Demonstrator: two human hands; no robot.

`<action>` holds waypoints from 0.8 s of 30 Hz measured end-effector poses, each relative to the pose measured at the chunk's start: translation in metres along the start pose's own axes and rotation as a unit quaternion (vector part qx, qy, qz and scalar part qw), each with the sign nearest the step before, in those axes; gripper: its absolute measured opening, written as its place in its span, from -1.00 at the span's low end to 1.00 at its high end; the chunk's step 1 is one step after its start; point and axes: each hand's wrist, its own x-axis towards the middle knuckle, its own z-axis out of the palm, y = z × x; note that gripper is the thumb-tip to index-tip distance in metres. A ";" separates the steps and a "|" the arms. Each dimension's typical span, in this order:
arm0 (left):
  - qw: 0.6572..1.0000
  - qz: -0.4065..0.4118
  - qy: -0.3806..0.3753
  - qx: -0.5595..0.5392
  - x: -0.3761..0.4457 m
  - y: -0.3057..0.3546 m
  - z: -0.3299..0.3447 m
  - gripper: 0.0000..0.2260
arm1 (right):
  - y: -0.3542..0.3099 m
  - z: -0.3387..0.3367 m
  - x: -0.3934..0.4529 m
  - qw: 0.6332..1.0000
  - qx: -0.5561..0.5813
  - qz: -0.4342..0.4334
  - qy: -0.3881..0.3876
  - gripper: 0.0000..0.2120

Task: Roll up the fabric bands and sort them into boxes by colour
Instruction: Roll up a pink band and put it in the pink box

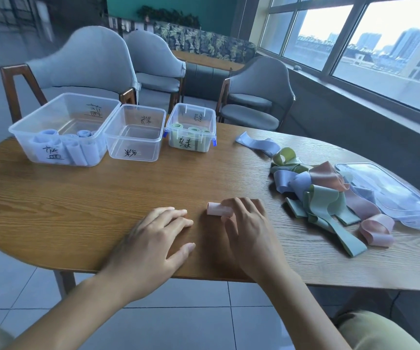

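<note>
A small pink rolled band (216,208) lies on the wooden table (102,193) in front of me. My right hand (249,231) rests over its right end, fingers spread and thumb tip touching the roll. My left hand (153,241) hovers flat just left of it, fingers straight, holding nothing. Three clear boxes stand at the back: the left box (62,130) holds blue rolls, the middle box (135,133) has nothing in it, the right box (191,128) holds green rolls. A heap of loose bands (322,193) in blue, green and pink lies to the right.
A single blue band (259,144) lies apart behind the heap. A clear plastic lid (385,188) sits at the table's right edge. Grey chairs (85,61) stand behind the table; windows run along the right.
</note>
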 end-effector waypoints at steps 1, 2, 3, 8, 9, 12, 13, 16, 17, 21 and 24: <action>1.000 -0.001 0.000 -0.002 0.000 0.000 0.000 -0.45 | 0.002 0.002 0.003 1.000 0.000 0.005 -0.010 -0.85; 1.000 -0.001 0.001 -0.004 0.000 0.000 0.000 -0.45 | 0.004 0.003 0.005 1.000 0.004 0.008 -0.018 -0.84; 1.000 -0.001 0.002 -0.006 0.000 0.000 0.000 -0.45 | 0.007 0.005 0.007 1.000 0.010 0.010 -0.023 -0.83; 1.000 0.000 0.007 -0.024 0.001 0.000 -0.001 -0.44 | 0.012 0.009 0.014 0.998 0.054 0.014 -0.020 -0.79; 1.000 0.001 0.008 -0.030 0.001 0.000 -0.001 -0.44 | 0.013 0.010 0.016 0.998 0.057 0.019 -0.021 -0.78; 0.999 0.000 0.014 -0.052 0.003 -0.003 -0.002 -0.51 | 0.016 0.013 0.021 0.998 0.056 0.029 -0.025 -0.78; 0.998 -0.001 0.013 -0.059 0.003 -0.003 -0.002 -0.54 | 0.017 0.014 0.023 0.997 0.062 0.031 -0.027 -0.78; 0.997 0.000 0.020 -0.080 0.003 -0.005 -0.001 -0.52 | 0.019 0.015 0.028 0.996 0.068 0.034 -0.045 -0.81; 0.996 0.000 0.023 -0.082 0.003 -0.005 -0.001 -0.55 | 0.021 0.016 0.030 0.996 0.065 0.030 -0.049 -0.81; 0.995 -0.005 0.040 -0.090 0.005 -0.007 0.000 -0.69 | 0.022 0.015 0.031 0.996 0.073 0.017 -0.055 -0.72; 0.992 -0.022 0.053 -0.108 0.007 -0.005 -0.002 -0.68 | 0.016 0.011 0.029 0.995 0.082 0.001 -0.057 -0.73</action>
